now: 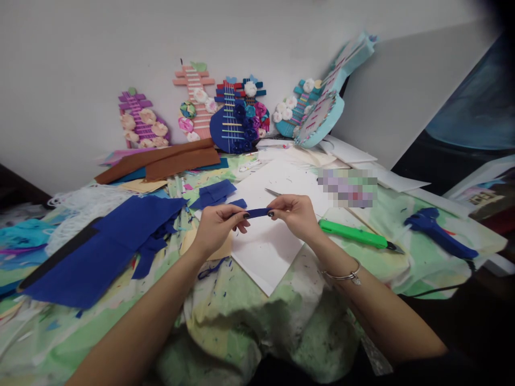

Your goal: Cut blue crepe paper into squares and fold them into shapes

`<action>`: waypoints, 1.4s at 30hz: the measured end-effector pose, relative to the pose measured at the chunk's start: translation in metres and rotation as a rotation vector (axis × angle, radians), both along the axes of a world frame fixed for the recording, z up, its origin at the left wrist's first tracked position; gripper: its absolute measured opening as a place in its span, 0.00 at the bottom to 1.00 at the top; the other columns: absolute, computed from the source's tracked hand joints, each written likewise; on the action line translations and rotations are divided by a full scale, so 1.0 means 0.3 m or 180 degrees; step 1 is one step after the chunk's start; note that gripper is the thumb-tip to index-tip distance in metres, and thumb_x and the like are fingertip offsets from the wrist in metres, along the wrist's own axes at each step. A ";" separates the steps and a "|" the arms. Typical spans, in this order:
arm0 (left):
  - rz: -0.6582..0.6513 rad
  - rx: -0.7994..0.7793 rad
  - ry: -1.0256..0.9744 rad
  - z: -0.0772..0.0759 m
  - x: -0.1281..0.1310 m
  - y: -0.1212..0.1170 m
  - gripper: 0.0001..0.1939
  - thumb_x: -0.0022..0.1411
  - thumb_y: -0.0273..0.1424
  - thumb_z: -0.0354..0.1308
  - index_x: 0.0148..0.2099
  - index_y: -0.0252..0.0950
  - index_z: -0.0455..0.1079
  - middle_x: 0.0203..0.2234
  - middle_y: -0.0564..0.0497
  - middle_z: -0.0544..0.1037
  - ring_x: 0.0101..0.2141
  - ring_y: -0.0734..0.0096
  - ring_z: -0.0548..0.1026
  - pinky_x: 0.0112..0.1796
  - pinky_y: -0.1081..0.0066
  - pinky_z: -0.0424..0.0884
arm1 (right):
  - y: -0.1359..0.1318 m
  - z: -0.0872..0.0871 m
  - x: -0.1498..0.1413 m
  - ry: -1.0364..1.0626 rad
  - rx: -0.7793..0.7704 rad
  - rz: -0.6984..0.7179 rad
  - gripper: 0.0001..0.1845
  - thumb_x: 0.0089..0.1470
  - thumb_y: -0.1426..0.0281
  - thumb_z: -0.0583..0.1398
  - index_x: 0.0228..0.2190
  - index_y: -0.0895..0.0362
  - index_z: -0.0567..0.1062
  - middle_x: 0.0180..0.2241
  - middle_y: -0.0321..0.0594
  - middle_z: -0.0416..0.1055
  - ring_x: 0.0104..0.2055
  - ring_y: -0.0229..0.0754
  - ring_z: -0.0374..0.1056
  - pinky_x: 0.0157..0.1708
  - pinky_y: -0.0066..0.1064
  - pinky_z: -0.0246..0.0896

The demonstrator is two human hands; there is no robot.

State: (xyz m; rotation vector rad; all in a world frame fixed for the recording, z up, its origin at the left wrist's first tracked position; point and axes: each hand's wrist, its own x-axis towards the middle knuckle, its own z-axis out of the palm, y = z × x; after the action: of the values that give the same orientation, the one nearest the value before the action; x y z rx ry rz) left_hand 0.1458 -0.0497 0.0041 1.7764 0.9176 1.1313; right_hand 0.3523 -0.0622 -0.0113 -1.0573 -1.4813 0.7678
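Note:
A narrow dark-blue strip (257,213), felt or paper-like, is stretched level between my two hands over a white sheet (263,252). My left hand (219,225) pinches its left end between thumb and fingers. At the other end, my right hand (293,214) pinches the strip the same way. A thin metal point (272,192) sticks out beyond the right hand; the rest of that tool is hidden. Cut blue pieces (213,193) lie just past the left hand. Farther left rests a large blue sheet (108,241) of similar material.
Right of the sheet lie a green utility knife (354,234), blade exposed, and a blue glue gun (440,233) with a cord. Decorated guitar shapes (229,120) lean against the wall. Brown sheets (177,163) lie behind, and white netting (80,206) at left. A patterned cloth (225,332) covers the table.

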 end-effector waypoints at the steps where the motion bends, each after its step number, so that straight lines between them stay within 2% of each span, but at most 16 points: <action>1: -0.0035 -0.0027 0.0030 0.002 0.000 -0.001 0.09 0.55 0.34 0.62 0.30 0.32 0.75 0.19 0.48 0.79 0.18 0.70 0.75 0.21 0.74 0.69 | -0.004 0.005 0.000 -0.0066 0.0010 0.0035 0.05 0.42 0.74 0.64 0.27 0.60 0.78 0.21 0.38 0.73 0.24 0.37 0.68 0.27 0.31 0.65; 7: -0.0294 -0.0137 0.0259 0.010 0.003 -0.011 0.07 0.56 0.32 0.62 0.30 0.33 0.77 0.19 0.49 0.79 0.19 0.73 0.75 0.22 0.76 0.68 | -0.029 0.034 -0.018 -0.0403 0.0144 0.0441 0.10 0.46 0.69 0.64 0.34 0.58 0.78 0.33 0.41 0.77 0.34 0.40 0.71 0.35 0.32 0.65; 12: -0.0457 -0.0217 0.0381 0.007 0.005 -0.015 0.08 0.57 0.31 0.60 0.29 0.32 0.76 0.20 0.49 0.80 0.19 0.74 0.75 0.23 0.78 0.68 | -0.025 0.026 -0.028 -0.0668 0.0184 0.0581 0.04 0.49 0.73 0.62 0.27 0.58 0.79 0.25 0.37 0.75 0.27 0.36 0.67 0.30 0.29 0.61; 22: -0.0507 -0.0186 0.0484 0.011 0.009 -0.019 0.11 0.60 0.32 0.55 0.31 0.31 0.75 0.20 0.48 0.80 0.20 0.74 0.75 0.23 0.77 0.68 | -0.034 0.030 -0.029 -0.0953 0.0334 0.0456 0.04 0.50 0.75 0.61 0.26 0.60 0.78 0.23 0.36 0.73 0.25 0.34 0.63 0.27 0.26 0.55; 26: -0.0537 -0.0183 0.0573 0.005 0.012 -0.019 0.11 0.60 0.32 0.55 0.31 0.31 0.75 0.19 0.48 0.79 0.20 0.74 0.75 0.24 0.77 0.67 | -0.039 0.030 -0.034 -0.1092 0.0273 0.0663 0.04 0.50 0.75 0.61 0.28 0.60 0.77 0.23 0.35 0.73 0.25 0.33 0.64 0.26 0.24 0.56; 31: -0.0568 -0.0285 0.0696 -0.001 0.007 -0.007 0.10 0.58 0.32 0.56 0.32 0.31 0.75 0.21 0.48 0.79 0.22 0.74 0.75 0.25 0.78 0.67 | -0.032 0.024 -0.029 -0.1235 0.0295 0.0584 0.04 0.51 0.76 0.60 0.26 0.60 0.76 0.22 0.35 0.73 0.24 0.33 0.65 0.26 0.24 0.55; 37: -0.0682 -0.0472 0.0869 -0.002 0.001 0.003 0.08 0.54 0.31 0.60 0.33 0.30 0.76 0.23 0.47 0.80 0.24 0.70 0.77 0.28 0.76 0.69 | -0.025 0.023 -0.023 -0.1480 0.0473 0.0612 0.05 0.50 0.78 0.61 0.28 0.58 0.77 0.24 0.34 0.74 0.26 0.34 0.67 0.29 0.24 0.56; 42: -0.0574 -0.0410 0.0969 0.007 -0.003 0.005 0.07 0.53 0.30 0.60 0.29 0.31 0.76 0.21 0.49 0.79 0.24 0.72 0.75 0.27 0.77 0.67 | -0.025 0.035 -0.012 -0.1570 0.0609 0.0684 0.06 0.50 0.78 0.61 0.29 0.58 0.77 0.27 0.36 0.75 0.29 0.35 0.69 0.32 0.25 0.58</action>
State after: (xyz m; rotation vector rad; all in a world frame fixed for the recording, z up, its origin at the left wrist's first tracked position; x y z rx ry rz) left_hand 0.1450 -0.0482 0.0062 1.9121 0.9605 0.6839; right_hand 0.3487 -0.0698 -0.0010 -0.9922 -2.0712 0.5147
